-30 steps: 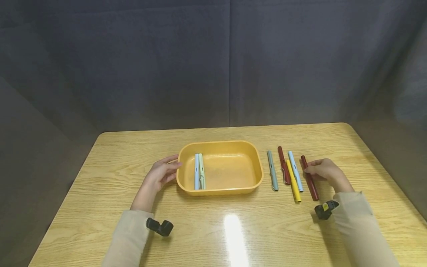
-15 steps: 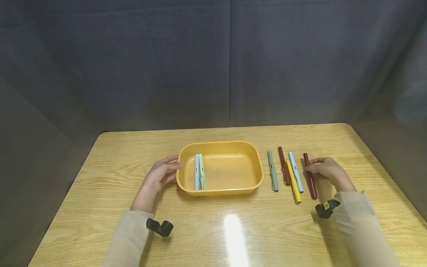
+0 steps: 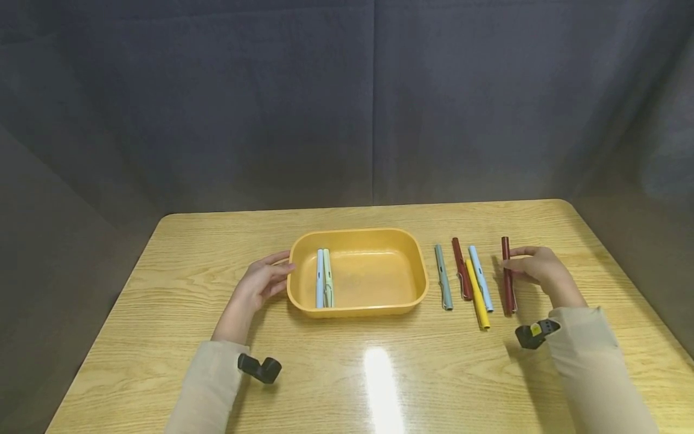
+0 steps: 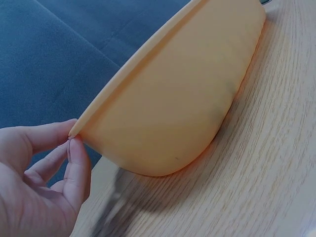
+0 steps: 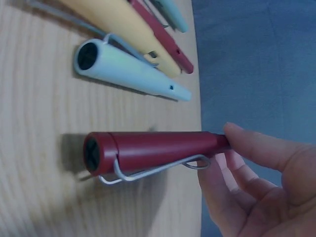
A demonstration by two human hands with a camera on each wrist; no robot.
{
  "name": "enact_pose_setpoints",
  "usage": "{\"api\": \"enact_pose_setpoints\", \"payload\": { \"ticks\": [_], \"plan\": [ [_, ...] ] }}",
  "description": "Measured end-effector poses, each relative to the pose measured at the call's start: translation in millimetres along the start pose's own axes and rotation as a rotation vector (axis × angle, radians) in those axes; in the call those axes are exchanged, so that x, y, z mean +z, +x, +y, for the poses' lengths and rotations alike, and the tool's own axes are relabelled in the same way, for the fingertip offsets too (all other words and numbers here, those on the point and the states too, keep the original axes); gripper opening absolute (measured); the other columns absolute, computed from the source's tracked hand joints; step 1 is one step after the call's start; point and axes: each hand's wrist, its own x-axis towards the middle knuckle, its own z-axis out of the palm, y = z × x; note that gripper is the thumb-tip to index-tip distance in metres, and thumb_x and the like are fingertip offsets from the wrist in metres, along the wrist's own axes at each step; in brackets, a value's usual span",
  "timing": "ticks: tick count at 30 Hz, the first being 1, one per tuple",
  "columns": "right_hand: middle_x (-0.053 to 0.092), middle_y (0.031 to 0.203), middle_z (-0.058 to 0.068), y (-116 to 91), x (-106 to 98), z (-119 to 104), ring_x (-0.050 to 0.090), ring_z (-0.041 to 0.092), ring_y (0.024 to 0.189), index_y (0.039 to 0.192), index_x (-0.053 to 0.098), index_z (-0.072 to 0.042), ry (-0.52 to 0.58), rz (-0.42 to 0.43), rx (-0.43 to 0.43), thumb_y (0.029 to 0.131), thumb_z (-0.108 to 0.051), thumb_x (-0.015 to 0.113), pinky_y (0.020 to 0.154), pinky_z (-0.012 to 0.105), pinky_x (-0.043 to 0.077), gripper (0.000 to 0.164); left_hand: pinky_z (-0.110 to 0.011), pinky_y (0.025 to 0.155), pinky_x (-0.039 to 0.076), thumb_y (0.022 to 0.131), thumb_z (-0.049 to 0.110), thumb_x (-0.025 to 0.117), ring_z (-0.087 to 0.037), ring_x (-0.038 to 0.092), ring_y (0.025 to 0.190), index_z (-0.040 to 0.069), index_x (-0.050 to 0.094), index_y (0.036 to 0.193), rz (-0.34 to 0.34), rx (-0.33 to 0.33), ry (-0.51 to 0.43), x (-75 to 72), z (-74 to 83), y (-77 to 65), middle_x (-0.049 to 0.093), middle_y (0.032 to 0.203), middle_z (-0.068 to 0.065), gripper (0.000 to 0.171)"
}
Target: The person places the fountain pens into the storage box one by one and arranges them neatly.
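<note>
My left hand (image 3: pixel 259 288) pinches the left rim of a yellow-orange plastic tray (image 3: pixel 374 311) between thumb and fingers; the left wrist view shows the tray's outer wall (image 4: pixel 163 103) close up. Inside its left part lie a pale blue pen (image 3: pixel 319 280) and a pale green pen (image 3: pixel 328 277), side by side. On the right, my right hand (image 3: pixel 544 271) pinches a dark red pen (image 3: pixel 508 292) near one end with its fingertips. That pen's cap end and wire clip point towards the wrist camera, and its shadow (image 5: pixel 143 197) falls on the wood beside it.
Between tray and right hand, several pens lie on the wooden table (image 3: pixel 434 367): a grey-green pen (image 3: pixel 443 278), another dark red pen (image 3: pixel 461 268), a yellow pen (image 3: pixel 477 295) and a light blue pen (image 3: pixel 480 277). A dark curtain (image 3: pixel 347 120) hangs behind the table.
My right hand has lifted the dark red pen and shifted it slightly right and away, turning it from slanted to nearly straight. The left hand and tray stay put.
</note>
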Motion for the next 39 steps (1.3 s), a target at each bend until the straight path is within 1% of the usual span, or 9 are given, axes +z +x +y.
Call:
{"api": "enact_pose_setpoints", "payload": {
  "ticks": [7,9,14,19,21,24,31,34,39],
  "plan": [
    [0.057,0.072,-0.02,-2,-2,-11,0.058,-0.007,0.067,0.139,0.035,0.011,0.028,0.006,-0.007,0.092,-0.023,0.062,0.071,0.014,0.054,0.064,-0.012,0.073,0.054,0.093,0.009,0.06,0.0,0.065,0.082,0.008,0.037,0.146,-0.006,0.003,-0.02,0.1,1.0,0.4,0.039,0.15,-0.018,0.058],
    [0.058,0.072,-0.022,-3,-2,-15,0.059,-0.008,0.069,0.138,0.035,0.01,0.056,-0.002,-0.016,0.092,-0.023,0.063,0.072,0.014,0.054,0.063,-0.012,0.073,0.054,0.093,0.009,0.06,0.0,0.065,0.082,0.008,0.037,0.146,-0.005,0.005,-0.019,0.0,1.1,0.6,0.039,0.15,-0.018,0.058],
    [0.059,0.073,-0.024,-7,-2,-25,0.059,-0.011,0.072,0.137,0.034,0.011,0.115,-0.035,-0.069,0.093,-0.022,0.062,0.073,0.011,0.054,0.061,-0.012,0.073,0.054,0.093,0.009,0.059,0.0,0.065,0.082,0.008,0.037,0.146,-0.003,0.003,-0.015,0.4,0.8,0.8,0.039,0.15,-0.018,0.058],
    [0.058,0.077,-0.026,-10,-4,-35,0.059,-0.012,0.075,0.135,0.035,0.011,0.104,-0.05,-0.128,0.094,-0.024,0.06,0.075,0.01,0.054,0.059,-0.012,0.074,0.054,0.093,0.01,0.059,0.0,0.065,0.082,0.008,0.036,0.147,-0.004,0.01,-0.01,0.5,1.0,0.5,0.039,0.15,-0.018,0.058],
    [0.058,0.078,-0.026,-11,-4,-39,0.06,-0.011,0.076,0.132,0.039,0.008,0.107,-0.052,-0.145,0.095,-0.024,0.059,0.076,0.011,0.054,0.053,-0.012,0.074,0.054,0.093,0.01,0.059,0.0,0.065,0.082,0.008,0.036,0.147,-0.004,0.011,-0.01,0.5,0.9,0.2,0.039,0.15,-0.018,0.058],
    [0.059,0.079,-0.025,-13,-3,-44,0.061,-0.009,0.077,0.123,0.044,0.001,0.139,-0.06,-0.165,0.095,-0.022,0.059,0.076,0.011,0.054,0.039,-0.013,0.074,0.055,0.093,0.009,0.059,0.0,0.065,0.082,0.008,0.037,0.147,-0.004,0.009,-0.016,0.5,0.7,-0.1,0.039,0.15,-0.018,0.058],
    [0.063,0.082,-0.021,-16,0,-55,0.064,-0.005,0.078,0.099,0.055,-0.02,0.28,-0.094,-0.2,0.093,-0.018,0.062,0.076,0.012,0.055,0.009,-0.013,0.074,0.054,0.093,0.01,0.059,-0.001,0.064,0.083,0.008,0.037,0.146,-0.003,0.012,-0.018,0.5,0.3,-0.6,0.039,0.15,-0.019,0.057],
    [0.064,0.083,-0.018,-17,2,-60,0.066,-0.003,0.079,0.09,0.06,-0.026,0.347,-0.122,-0.206,0.092,-0.015,0.063,0.076,0.013,0.056,0.011,-0.012,0.074,0.054,0.093,0.009,0.059,-0.001,0.065,0.083,0.008,0.038,0.146,-0.006,0.016,-0.018,0.7,0.0,-0.9,0.039,0.149,-0.019,0.057],
    [0.065,0.083,-0.012,-19,9,-70,0.067,0.001,0.078,0.087,0.063,-0.025,0.425,-0.159,-0.216,0.092,-0.012,0.062,0.075,0.014,0.056,0.014,-0.012,0.073,0.054,0.093,0.01,0.06,0.0,0.065,0.081,0.008,0.038,0.146,-0.01,0.017,-0.02,0.3,-0.9,-1.1,0.039,0.149,-0.019,0.057]
  ]
}}
